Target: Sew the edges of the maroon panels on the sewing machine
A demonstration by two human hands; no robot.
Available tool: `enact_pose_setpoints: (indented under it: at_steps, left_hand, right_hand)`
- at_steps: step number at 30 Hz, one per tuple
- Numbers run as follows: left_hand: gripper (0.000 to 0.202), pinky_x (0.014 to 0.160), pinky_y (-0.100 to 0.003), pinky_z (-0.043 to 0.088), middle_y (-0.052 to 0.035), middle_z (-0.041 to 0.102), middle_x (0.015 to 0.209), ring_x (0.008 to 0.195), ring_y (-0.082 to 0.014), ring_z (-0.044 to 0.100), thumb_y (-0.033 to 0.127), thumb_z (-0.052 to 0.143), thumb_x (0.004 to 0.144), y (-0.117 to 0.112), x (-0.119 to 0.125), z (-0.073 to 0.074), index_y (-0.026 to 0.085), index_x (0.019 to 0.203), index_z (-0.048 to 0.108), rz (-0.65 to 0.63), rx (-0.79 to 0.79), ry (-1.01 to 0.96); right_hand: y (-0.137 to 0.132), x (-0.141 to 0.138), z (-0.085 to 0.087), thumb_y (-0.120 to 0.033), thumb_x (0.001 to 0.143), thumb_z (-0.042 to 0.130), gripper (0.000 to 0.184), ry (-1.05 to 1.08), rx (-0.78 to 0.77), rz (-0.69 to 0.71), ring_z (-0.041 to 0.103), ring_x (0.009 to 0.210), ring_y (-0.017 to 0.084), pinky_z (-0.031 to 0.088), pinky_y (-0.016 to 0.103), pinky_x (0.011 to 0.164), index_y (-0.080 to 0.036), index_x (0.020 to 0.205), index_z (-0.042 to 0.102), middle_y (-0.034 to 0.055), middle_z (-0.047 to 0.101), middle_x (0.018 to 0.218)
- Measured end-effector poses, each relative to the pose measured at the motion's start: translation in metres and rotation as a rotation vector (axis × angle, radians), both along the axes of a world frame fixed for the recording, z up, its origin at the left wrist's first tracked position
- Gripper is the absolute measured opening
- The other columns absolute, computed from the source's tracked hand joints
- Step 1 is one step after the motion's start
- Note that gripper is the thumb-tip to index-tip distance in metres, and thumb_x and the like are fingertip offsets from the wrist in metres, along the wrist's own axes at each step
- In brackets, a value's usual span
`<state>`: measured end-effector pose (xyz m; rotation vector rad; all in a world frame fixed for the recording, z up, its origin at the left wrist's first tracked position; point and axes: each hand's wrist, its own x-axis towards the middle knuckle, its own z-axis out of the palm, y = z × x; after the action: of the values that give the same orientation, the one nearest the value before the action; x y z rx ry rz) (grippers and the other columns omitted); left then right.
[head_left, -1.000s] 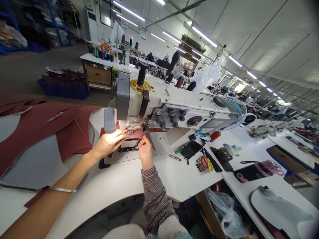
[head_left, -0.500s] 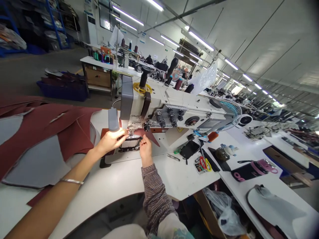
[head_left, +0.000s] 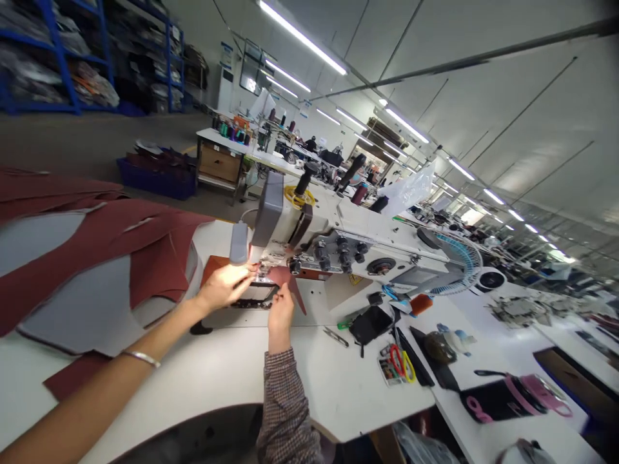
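A white industrial sewing machine [head_left: 338,241] stands on the white table [head_left: 227,374]. A small maroon leather piece [head_left: 285,277] lies under its needle area. My left hand [head_left: 227,285], lit by the machine's lamp, rests on the left part of that piece with its fingers pressed down beside the presser foot. My right hand [head_left: 281,310], in a checked sleeve, pinches the near edge of the same piece just right of the needle. A thin bracelet [head_left: 141,357] circles my left forearm.
Large maroon and grey cut sheets [head_left: 91,258] are stacked at the left. Right of the machine lie a black phone [head_left: 370,324], thread snips [head_left: 333,336], red and yellow scissors [head_left: 401,362], a fan [head_left: 457,254] and a black-and-pink bag [head_left: 512,396]. More work tables stretch behind.
The view has swung left and tilted, so the machine sits further right. Both hands stay on the maroon piece at the needle, and the piece's pointed end has shifted slightly toward me.
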<state>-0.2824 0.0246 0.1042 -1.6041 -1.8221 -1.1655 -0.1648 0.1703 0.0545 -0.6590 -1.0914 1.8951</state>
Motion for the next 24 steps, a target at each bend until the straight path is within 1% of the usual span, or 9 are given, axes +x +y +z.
enact_pose_setpoints:
  at_steps: [3, 7, 9, 12, 15, 17, 18, 21, 24]
  left_hand:
    - [0.026, 0.099, -0.044, 0.052, -0.0130, 0.070, 0.119, 0.112, -0.0258, 0.065, 0.025, 0.051, 0.099, -0.001, 0.014, -0.006, 0.020, 0.116, 0.070, 0.180, 0.053, -0.042]
    - [0.032, 0.100, -0.042, 0.053, -0.0143, 0.070, 0.116, 0.112, -0.0253, 0.065, 0.031, 0.045, 0.101, 0.001, 0.028, -0.002, 0.020, 0.116, 0.071, 0.221, 0.010, -0.200]
    - [0.035, 0.100, -0.039, 0.053, -0.0128, 0.070, 0.117, 0.113, -0.0235, 0.065, 0.034, 0.042, 0.102, 0.002, 0.022, 0.004, 0.021, 0.114, 0.073, 0.241, -0.036, -0.258]
    - [0.035, 0.101, -0.037, 0.053, -0.0094, 0.071, 0.120, 0.115, -0.0215, 0.064, 0.033, 0.041, 0.102, -0.018, -0.012, 0.011, 0.024, 0.115, 0.072, 0.360, -0.090, -0.316]
    - [0.035, 0.110, -0.054, 0.043, -0.0183, 0.064, 0.133, 0.129, -0.0304, 0.056, 0.027, 0.044, 0.097, -0.076, -0.060, 0.006, 0.016, 0.122, 0.066, 0.627, -0.118, -0.413]
    - [0.040, 0.108, -0.070, 0.033, -0.0312, 0.055, 0.139, 0.135, -0.0419, 0.048, 0.023, 0.045, 0.091, -0.131, -0.086, -0.003, 0.006, 0.123, 0.062, 0.827, -0.144, -0.485]
    - [0.040, 0.105, -0.073, 0.033, -0.0346, 0.055, 0.137, 0.133, -0.0447, 0.049, 0.021, 0.045, 0.089, -0.160, -0.096, -0.009, 0.004, 0.121, 0.062, 0.897, -0.170, -0.515]
    - [0.034, 0.091, -0.060, 0.049, -0.0308, 0.071, 0.110, 0.107, -0.0421, 0.068, 0.024, 0.046, 0.084, -0.238, -0.113, -0.020, 0.008, 0.105, 0.068, 0.963, -0.290, -0.566]
    - [0.033, 0.076, -0.048, 0.055, -0.0228, 0.076, 0.088, 0.081, -0.0366, 0.073, 0.026, 0.042, 0.083, -0.277, -0.116, -0.015, 0.014, 0.090, 0.072, 0.929, -0.380, -0.538]
  right_hand:
    - [0.002, -0.011, 0.009, -0.048, 0.066, 0.076, 0.036, 0.042, -0.046, -0.119, 0.057, 0.075, 0.015, 0.045, 0.027, 0.068, -0.021, 0.075, 0.053, -0.0005, 0.062, 0.078]
    - [0.005, -0.025, 0.014, -0.046, 0.066, 0.077, 0.034, 0.110, -0.055, -0.073, 0.064, 0.082, 0.019, 0.049, 0.033, 0.076, -0.020, 0.080, 0.060, 0.0017, 0.070, 0.084]
    - [0.007, -0.029, 0.012, -0.048, 0.067, 0.077, 0.037, 0.100, -0.063, -0.041, 0.067, 0.089, 0.022, 0.051, 0.036, 0.080, -0.019, 0.087, 0.064, 0.0050, 0.073, 0.095]
    - [0.010, -0.033, 0.011, -0.046, 0.065, 0.079, 0.039, 0.048, -0.066, -0.102, 0.068, 0.090, 0.023, 0.052, 0.036, 0.080, -0.019, 0.089, 0.066, 0.0066, 0.074, 0.099]
    - [0.013, -0.034, 0.013, -0.044, 0.064, 0.082, 0.039, 0.029, -0.080, -0.153, 0.070, 0.090, 0.022, 0.053, 0.035, 0.078, -0.018, 0.090, 0.067, 0.0070, 0.075, 0.098]
    - [0.012, -0.030, 0.011, -0.047, 0.068, 0.080, 0.038, 0.019, -0.064, -0.138, 0.070, 0.090, 0.023, 0.054, 0.035, 0.078, -0.019, 0.091, 0.068, 0.0078, 0.075, 0.099]
    - [0.011, -0.026, 0.007, -0.048, 0.071, 0.077, 0.038, 0.012, -0.047, -0.119, 0.070, 0.092, 0.023, 0.054, 0.035, 0.079, -0.019, 0.093, 0.068, 0.0080, 0.074, 0.101]
    - [-0.001, -0.002, -0.017, -0.048, 0.077, 0.072, 0.035, -0.036, -0.030, -0.090, 0.069, 0.097, 0.020, 0.055, 0.033, 0.081, -0.022, 0.099, 0.069, 0.0063, 0.074, 0.101]
    - [-0.025, 0.029, -0.048, -0.048, 0.077, 0.072, 0.035, -0.147, -0.064, 0.007, 0.068, 0.084, 0.019, 0.055, 0.030, 0.075, -0.023, 0.101, 0.069, 0.0027, 0.071, 0.082]
